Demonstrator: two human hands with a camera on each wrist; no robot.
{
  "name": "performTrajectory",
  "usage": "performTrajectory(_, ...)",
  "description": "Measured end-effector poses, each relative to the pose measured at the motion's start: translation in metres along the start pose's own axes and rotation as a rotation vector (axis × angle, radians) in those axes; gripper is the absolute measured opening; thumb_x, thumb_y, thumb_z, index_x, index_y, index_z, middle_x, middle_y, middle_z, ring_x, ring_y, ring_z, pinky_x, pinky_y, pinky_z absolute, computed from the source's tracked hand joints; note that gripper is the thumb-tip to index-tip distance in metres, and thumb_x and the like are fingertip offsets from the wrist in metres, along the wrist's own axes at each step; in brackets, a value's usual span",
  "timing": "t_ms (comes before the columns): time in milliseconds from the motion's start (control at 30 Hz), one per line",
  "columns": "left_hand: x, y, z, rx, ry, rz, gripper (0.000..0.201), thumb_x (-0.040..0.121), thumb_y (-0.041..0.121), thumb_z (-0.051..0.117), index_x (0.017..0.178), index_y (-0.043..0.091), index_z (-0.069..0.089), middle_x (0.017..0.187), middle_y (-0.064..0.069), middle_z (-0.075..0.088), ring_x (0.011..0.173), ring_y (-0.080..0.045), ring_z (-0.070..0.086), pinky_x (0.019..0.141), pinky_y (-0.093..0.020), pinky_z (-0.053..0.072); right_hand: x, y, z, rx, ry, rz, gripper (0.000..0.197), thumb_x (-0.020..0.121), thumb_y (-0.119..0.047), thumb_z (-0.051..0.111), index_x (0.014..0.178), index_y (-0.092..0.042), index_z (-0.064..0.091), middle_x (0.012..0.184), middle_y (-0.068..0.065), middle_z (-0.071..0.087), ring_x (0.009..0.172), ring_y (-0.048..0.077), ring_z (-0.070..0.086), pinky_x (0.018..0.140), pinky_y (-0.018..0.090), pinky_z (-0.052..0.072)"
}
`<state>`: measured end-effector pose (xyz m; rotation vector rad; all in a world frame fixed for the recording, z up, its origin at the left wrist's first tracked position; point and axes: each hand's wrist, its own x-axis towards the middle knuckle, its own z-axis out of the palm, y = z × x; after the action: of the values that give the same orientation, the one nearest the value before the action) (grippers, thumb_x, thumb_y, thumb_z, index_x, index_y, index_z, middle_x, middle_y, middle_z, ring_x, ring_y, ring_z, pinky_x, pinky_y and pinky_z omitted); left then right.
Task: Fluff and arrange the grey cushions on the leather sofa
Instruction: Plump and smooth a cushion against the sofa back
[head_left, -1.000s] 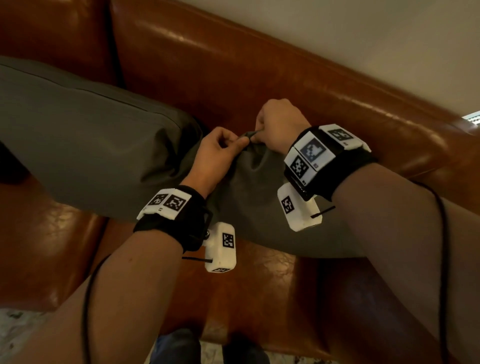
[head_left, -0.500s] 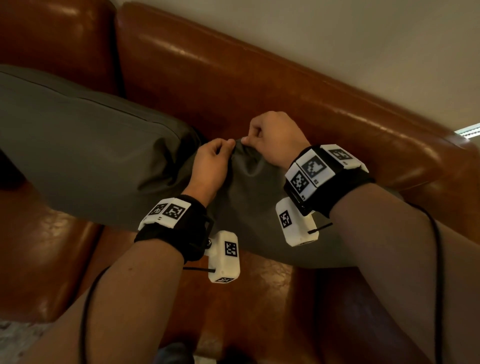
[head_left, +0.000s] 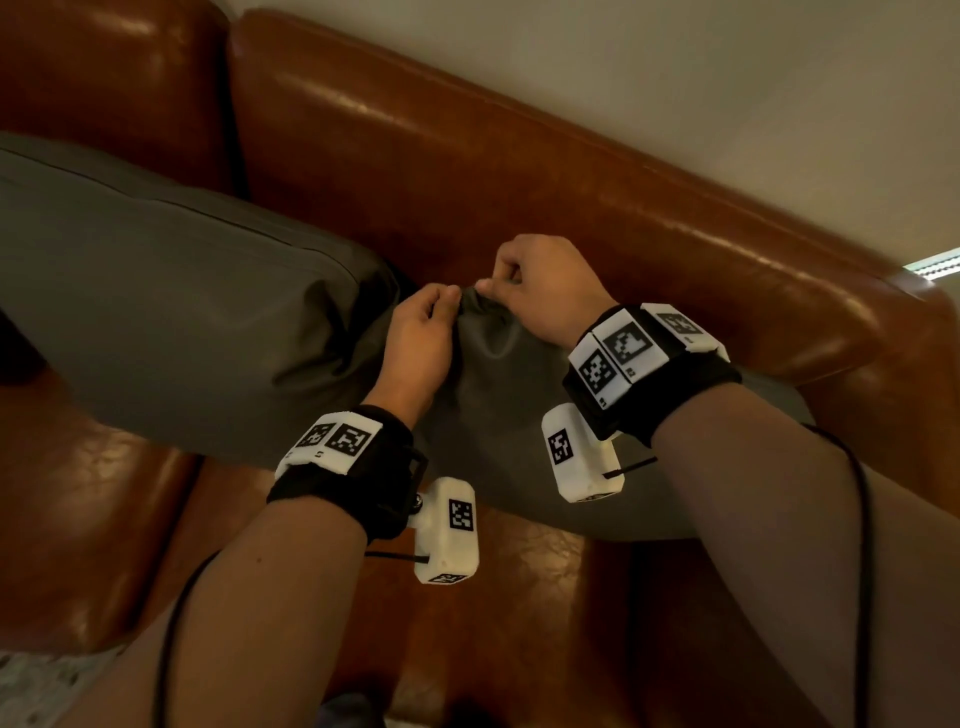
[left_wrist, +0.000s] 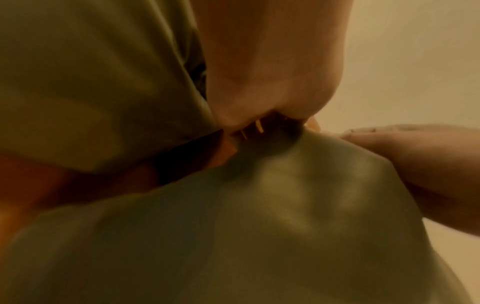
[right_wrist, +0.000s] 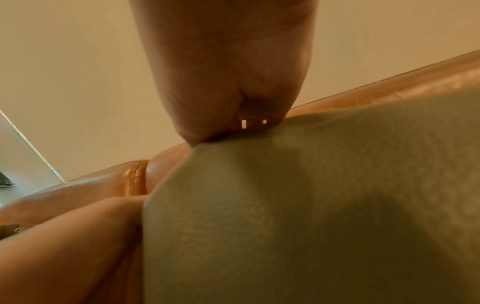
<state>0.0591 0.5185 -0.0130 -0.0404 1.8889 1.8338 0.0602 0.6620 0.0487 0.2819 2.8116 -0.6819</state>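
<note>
Forearms: two bare arms reach in, each with a black wrist band (head_left: 358, 478) carrying white tags.
Left grip: left hand (head_left: 421, 338) pinches the near cushion (head_left: 519, 426) at its gathered top corner.
Right grip: right hand (head_left: 540, 286) pinches the same corner, fingers curled.
Cushions: near cushion lies on the seat; second grey cushion (head_left: 171, 312) beside it, to the left.
Backdrop: brown leather sofa (head_left: 467, 171) backrest, pale wall behind.

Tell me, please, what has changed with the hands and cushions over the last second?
Little changed. The left hand and right hand keep pinching the top corner of the right grey cushion, their fingertips shifting slightly on the bunched fabric. The left grey cushion still leans on the leather sofa.
</note>
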Motion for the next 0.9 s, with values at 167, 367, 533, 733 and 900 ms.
performTrajectory(167,-0.008,0.007,0.004,0.08,-0.093,-0.004,0.025,0.097,0.033,0.054,0.104,0.012,0.066,0.097,-0.008,0.07,0.09,-0.021,0.068,0.084,-0.042,0.056,0.004,0.002,0.001,0.029,0.006,0.101,0.039,0.098,-0.034,0.052,0.065,-0.016,0.05,0.063,-0.002,0.047,0.058,0.014,0.046,0.058,0.03,0.034)
performTrajectory(367,-0.006,-0.002,-0.001,-0.145,-0.028,-0.062,0.024,0.1,0.024,0.051,0.1,0.01,0.071,0.101,-0.017,0.071,0.098,-0.032,0.068,0.09,-0.046,0.055,0.004,-0.004,-0.006,0.04,-0.148,-0.043,0.017,0.091,-0.032,0.065,0.097,-0.016,0.067,0.084,-0.012,0.052,0.077,0.004,0.049,0.062,0.018,0.036)
performTrajectory(533,-0.007,-0.004,0.002,-0.408,-0.083,-0.198,0.028,0.102,0.024,0.046,0.107,0.007,0.068,0.109,-0.017,0.07,0.103,-0.027,0.068,0.09,-0.038,0.053,0.006,0.001,-0.007,0.097,-0.172,-0.052,0.019,0.091,-0.03,0.066,0.09,-0.012,0.073,0.087,-0.003,0.067,0.071,0.0,0.054,0.058,0.013,0.037)
performTrajectory(733,-0.016,-0.011,0.001,-0.294,0.017,-0.095,0.025,0.095,0.03,0.058,0.106,0.009,0.062,0.107,-0.011,0.066,0.103,-0.022,0.064,0.093,-0.037,0.052,0.014,0.003,-0.006,0.073,-0.158,0.092,0.036,0.097,-0.04,0.055,0.074,-0.013,0.064,0.066,0.0,0.057,0.059,0.006,0.049,0.05,0.021,0.032)
performTrajectory(900,-0.018,-0.014,-0.002,-0.185,0.101,0.046,0.012,0.095,0.018,0.059,0.085,0.015,0.065,0.087,-0.005,0.067,0.085,-0.017,0.064,0.078,-0.032,0.053,0.012,0.002,-0.006,0.19,-0.134,0.061,0.04,0.096,-0.041,0.057,0.079,-0.007,0.071,0.073,0.01,0.062,0.061,0.015,0.054,0.057,0.028,0.04)
